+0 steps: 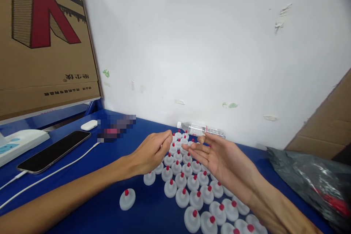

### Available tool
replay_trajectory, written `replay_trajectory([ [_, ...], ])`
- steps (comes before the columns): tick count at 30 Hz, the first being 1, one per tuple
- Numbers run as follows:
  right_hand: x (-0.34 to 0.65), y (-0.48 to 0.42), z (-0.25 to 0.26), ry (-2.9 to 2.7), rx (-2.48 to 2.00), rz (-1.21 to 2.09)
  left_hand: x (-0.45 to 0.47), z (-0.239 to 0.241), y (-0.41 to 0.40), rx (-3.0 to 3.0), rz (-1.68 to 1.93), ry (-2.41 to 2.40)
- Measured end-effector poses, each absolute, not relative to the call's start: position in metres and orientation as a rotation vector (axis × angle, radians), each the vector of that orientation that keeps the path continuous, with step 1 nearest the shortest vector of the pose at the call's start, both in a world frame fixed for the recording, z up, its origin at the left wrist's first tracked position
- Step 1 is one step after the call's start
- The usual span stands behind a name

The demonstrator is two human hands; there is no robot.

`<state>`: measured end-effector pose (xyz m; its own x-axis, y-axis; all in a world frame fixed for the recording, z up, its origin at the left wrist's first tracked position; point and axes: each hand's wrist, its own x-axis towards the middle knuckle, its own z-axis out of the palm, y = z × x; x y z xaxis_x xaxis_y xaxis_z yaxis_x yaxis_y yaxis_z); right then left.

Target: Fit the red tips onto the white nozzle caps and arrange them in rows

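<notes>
Many translucent white round caps with red tips (182, 197) stand in uneven rows on the blue table (153, 215). My left hand (153, 151) is over the left side of the rows, its fingers curled together; what they hold, if anything, is hidden. Facing it, my right hand (219, 155) is turned partly palm up above the caps, fingers stretched out and apart, with nothing seen in it. One single cap (127, 199) sits apart at the left, below my left forearm.
A clear plastic bottle (201, 129) lies behind the caps, along the white wall (208, 51). At left are a phone (55, 151), white cable (63, 166), power strip (24, 144), white case (89, 125) and cardboard box (46, 62). A grey plastic bag (301, 175) lies at right.
</notes>
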<state>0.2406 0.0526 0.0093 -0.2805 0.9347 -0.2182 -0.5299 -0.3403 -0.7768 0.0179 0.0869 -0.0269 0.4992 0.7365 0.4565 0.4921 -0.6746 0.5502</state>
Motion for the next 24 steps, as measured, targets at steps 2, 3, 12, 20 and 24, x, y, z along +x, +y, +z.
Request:
replay_trajectory([
  [2, 0.240, 0.053, 0.009, -0.715, -0.826, 1.815, 0.020, -0.025, 0.086, 2.411, 0.975, 1.033],
  [3, 0.240, 0.053, 0.009, -0.711, -0.828, 1.821, 0.021, -0.025, 0.085, 2.406, 0.974, 1.036],
  [12, 0.240, 0.052, 0.007, -0.797, -0.822, 1.823, 0.022, -0.028, 0.083, 2.452, 1.022, 0.875],
  [20, 0.238, 0.050, 0.005, -0.793, -0.826, 1.865, 0.019, -0.032, 0.083, 2.580, 1.035, 0.842],
  [24, 0.237, 0.051, 0.005, -0.792, -0.811, 1.868, 0.020, -0.035, 0.081, 2.626, 1.047, 0.899],
])
